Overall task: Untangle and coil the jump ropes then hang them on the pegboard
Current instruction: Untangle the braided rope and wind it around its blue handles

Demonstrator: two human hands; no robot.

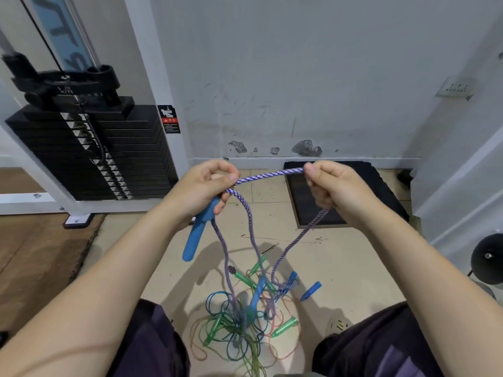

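The left hand (202, 186) pinches a purple-and-white braided rope (268, 174) between thumb and forefinger, and its lower fingers curl round the top of a blue handle (196, 235) that hangs down and tilts to the left below the palm. The right hand (330, 186) pinches the same rope at its fingertips, so a short stretch runs nearly level between the 2 hands, rising slightly toward the right. From the left hand 2 strands drop toward the floor; a 3rd strand leaves the underside of the right hand and falls to meet them.

All 3 strands end in a tangled pile (245, 311) on the tiled floor (340, 268) between the person's knees. The pile holds thin green, blue and orange cords, several green handles and more blue handles; which cord belongs to which handle is hard to make out in the knot. 1 blue handle (311, 290) lies just right of the pile, apart from it.

A black mat (340, 197) lies on the floor against the wall behind the right hand. A black weight stack (89, 153) in a white frame stands at the left.
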